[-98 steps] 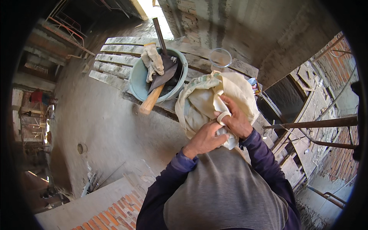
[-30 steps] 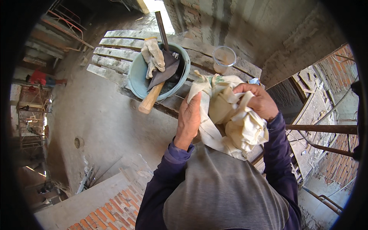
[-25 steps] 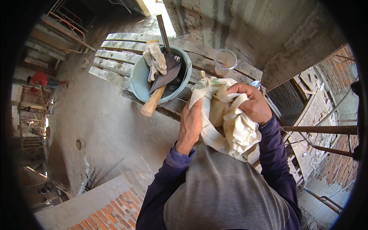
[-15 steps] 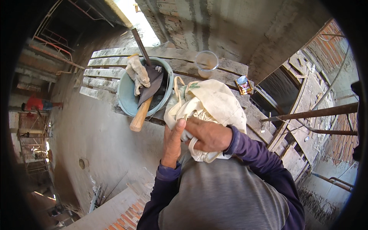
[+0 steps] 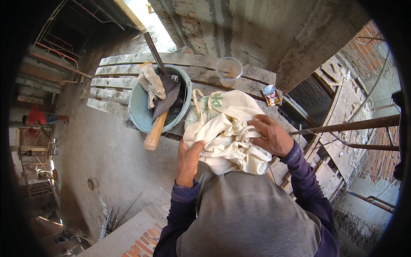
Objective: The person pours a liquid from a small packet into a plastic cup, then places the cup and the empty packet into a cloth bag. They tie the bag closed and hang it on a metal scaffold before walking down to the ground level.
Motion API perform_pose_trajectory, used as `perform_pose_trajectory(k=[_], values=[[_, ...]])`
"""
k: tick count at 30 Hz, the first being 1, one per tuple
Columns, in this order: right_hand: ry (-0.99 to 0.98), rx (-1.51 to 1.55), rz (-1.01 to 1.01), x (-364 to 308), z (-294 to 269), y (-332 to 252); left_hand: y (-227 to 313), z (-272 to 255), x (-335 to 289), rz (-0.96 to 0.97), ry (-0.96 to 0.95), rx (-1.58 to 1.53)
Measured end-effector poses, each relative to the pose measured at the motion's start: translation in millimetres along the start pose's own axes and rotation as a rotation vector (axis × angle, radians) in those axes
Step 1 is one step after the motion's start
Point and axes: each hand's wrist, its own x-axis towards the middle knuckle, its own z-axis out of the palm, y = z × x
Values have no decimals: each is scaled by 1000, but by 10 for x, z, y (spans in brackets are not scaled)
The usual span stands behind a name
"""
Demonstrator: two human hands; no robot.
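A cream cloth bag [image 5: 229, 124] with a green print and a looped strap lies crumpled in front of me, at the near edge of a plank platform [image 5: 120, 81]. Its gathered folds bunch up toward my body around a small dark gap. My left hand [image 5: 188, 162] pinches the cloth at the bag's left side, thumb on top. At the right side my right hand [image 5: 274, 136] grips the folds between thumb and fingers. What lies inside the bag is hidden.
Left of the bag stands a light-blue bucket [image 5: 133, 105] holding a wooden-handled tool [image 5: 156, 132] with a dark blade and a knit glove [image 5: 150, 83]. Beyond are a clear plastic cup [image 5: 229, 70] and a small packet [image 5: 271, 94]. Metal bars [image 5: 351, 126] jut in at right; a person in red [image 5: 38, 115] is far left.
My hands, earlier close together over the bag's near side, have moved apart. The right one has shifted to the right, and the bag's cloth is spread wider between them.
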Motion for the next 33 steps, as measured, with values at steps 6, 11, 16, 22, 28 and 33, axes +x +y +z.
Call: perform_pose_trajectory(k=[6, 11, 16, 22, 28, 33], values=[[200, -35, -198, -286, -236, -343, 36, 32, -15, 63, 23, 145], [-424, 640, -333, -520, -498, -512, 131, 107, -85, 133, 111, 344], [-662, 518, -419, -607, -1024, -615, 244, 204, -187, 284, 184, 525], [-118, 643, -780, -572, -1284, -622, 230, 210, -209, 231, 205, 547], [-324, 956, -703, -264, -851, -489, 174, 195, -223, 463, 265, 787], [-100, 256, -386, 371, 273, -631, 222, 233, -179, 566, 137, 943]])
